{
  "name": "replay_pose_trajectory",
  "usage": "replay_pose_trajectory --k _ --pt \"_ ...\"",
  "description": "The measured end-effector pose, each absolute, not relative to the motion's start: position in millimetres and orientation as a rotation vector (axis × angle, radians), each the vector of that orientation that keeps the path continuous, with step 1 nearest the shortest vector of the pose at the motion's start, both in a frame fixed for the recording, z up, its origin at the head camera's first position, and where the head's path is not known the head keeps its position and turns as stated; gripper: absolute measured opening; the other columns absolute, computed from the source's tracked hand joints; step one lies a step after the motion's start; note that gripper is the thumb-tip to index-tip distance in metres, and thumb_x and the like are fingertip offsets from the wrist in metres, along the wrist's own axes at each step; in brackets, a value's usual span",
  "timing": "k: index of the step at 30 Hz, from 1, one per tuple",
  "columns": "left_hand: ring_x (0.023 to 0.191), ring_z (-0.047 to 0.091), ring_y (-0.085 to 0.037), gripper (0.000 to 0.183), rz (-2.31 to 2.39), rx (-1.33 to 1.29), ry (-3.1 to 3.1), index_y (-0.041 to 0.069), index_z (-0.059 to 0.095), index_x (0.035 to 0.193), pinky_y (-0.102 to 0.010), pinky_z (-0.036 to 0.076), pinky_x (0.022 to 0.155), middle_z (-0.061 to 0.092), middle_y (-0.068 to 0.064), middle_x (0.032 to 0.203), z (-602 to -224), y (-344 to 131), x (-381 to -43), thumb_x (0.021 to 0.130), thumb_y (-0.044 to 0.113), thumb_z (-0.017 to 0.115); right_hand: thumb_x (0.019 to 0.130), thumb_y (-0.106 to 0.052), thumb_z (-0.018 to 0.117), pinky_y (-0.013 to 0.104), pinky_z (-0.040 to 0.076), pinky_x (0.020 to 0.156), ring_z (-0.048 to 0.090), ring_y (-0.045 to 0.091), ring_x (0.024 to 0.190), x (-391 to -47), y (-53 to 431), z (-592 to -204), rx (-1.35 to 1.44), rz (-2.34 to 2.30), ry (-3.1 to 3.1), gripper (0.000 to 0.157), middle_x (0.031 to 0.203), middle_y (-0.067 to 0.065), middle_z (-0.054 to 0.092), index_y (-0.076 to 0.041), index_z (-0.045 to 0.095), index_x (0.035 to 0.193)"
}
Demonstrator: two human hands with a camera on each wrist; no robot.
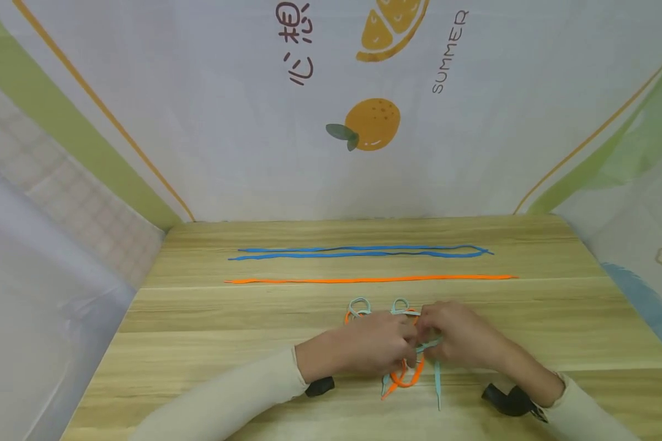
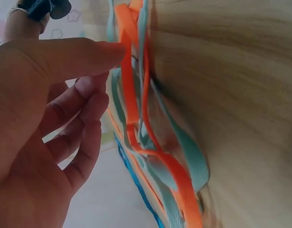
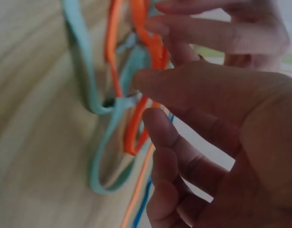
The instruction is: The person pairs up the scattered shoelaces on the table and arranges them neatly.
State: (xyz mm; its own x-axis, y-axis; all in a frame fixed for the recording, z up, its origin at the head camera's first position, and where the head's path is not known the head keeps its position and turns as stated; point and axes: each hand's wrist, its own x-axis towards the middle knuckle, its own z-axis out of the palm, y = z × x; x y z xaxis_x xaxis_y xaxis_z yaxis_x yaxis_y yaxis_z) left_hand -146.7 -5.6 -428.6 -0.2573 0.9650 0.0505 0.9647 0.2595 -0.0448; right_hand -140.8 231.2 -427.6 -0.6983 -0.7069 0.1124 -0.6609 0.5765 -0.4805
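Note:
A tangle of one orange shoelace point(image 2: 129, 90) and mint-green shoelaces point(image 2: 191, 156) lies between the two hands. My left hand point(image 1: 372, 343) reaches in from the left. In the left wrist view its thumb tip overlaps the orange lace, which it pinches, while the other fingers curl behind. Opposite it, my right hand point(image 1: 466, 337) hovers over the tangle's right side. In the right wrist view its thumb and index finger stand apart, close to the mint-green lace point(image 3: 105, 142). The left fingertips hide part of the knot.
Farther back on the wooden table point(image 1: 198, 343), a straight orange shoelace point(image 1: 364, 280) lies across. Behind it, a blue shoelace point(image 1: 353, 249) is folded double. Printed cloth point(image 1: 243, 153) hangs along the table's back edge. Loose lace ends point toward the front.

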Motion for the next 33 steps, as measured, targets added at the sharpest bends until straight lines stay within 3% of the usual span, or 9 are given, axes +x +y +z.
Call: replay_pose_trajectory --k 8,13,21,27,33 --pt "0.100 0.057 -0.006 0.012 0.125 -1.892 -2.407 0.041 0.086 0.093 -0.015 0.045 0.083 0.068 0.018 0.104 -434 1 -142 0.094 0.029 0.087 0.068 0.000 0.092 0.032 0.054 0.074 0.063 0.004 0.083 -130 230 -438 -1.149 -0.684 2.747 0.038 0.089 -0.025 0.065 -0.029 0.081 0.089" --pt "0.092 0.056 -0.005 0.015 0.165 -1.871 -2.371 0.041 0.081 0.083 -0.016 0.045 0.081 0.066 0.020 0.098 -436 0 -139 0.092 0.030 0.087 0.070 -0.001 0.093 0.028 0.051 0.068 0.057 0.001 0.077 -127 231 -444 -1.168 -0.689 2.737 0.034 0.083 -0.024 0.061 -0.029 0.077 0.082" --pt "0.086 0.055 -0.004 0.017 0.095 -1.843 -2.348 0.037 0.072 0.081 -0.018 0.037 0.076 0.063 0.019 0.095 -439 -9 -131 0.087 0.040 0.088 0.073 -0.004 0.091 0.023 0.048 0.064 0.053 -0.003 0.074 -121 236 -449 -1.267 -0.718 2.734 0.034 0.079 -0.025 0.056 -0.032 0.072 0.074" --pt "0.082 0.051 -0.005 0.014 -0.200 -1.874 -2.310 0.029 0.070 0.087 -0.015 0.034 0.074 0.061 0.016 0.093 -440 -24 -121 0.088 0.029 0.085 0.069 -0.004 0.089 0.022 0.046 0.066 0.051 -0.005 0.076 -113 243 -450 -1.263 -0.767 2.674 0.039 0.083 -0.027 0.055 -0.036 0.069 0.076" --pt "0.084 0.051 -0.002 0.014 -0.435 -1.868 -2.313 0.024 0.068 0.091 -0.012 0.034 0.076 0.058 0.014 0.088 -432 -43 -103 0.090 0.022 0.082 0.072 -0.005 0.090 0.020 0.042 0.066 0.047 -0.006 0.075 -101 252 -446 -1.269 -0.802 2.626 0.042 0.086 -0.028 0.055 -0.038 0.066 0.081"
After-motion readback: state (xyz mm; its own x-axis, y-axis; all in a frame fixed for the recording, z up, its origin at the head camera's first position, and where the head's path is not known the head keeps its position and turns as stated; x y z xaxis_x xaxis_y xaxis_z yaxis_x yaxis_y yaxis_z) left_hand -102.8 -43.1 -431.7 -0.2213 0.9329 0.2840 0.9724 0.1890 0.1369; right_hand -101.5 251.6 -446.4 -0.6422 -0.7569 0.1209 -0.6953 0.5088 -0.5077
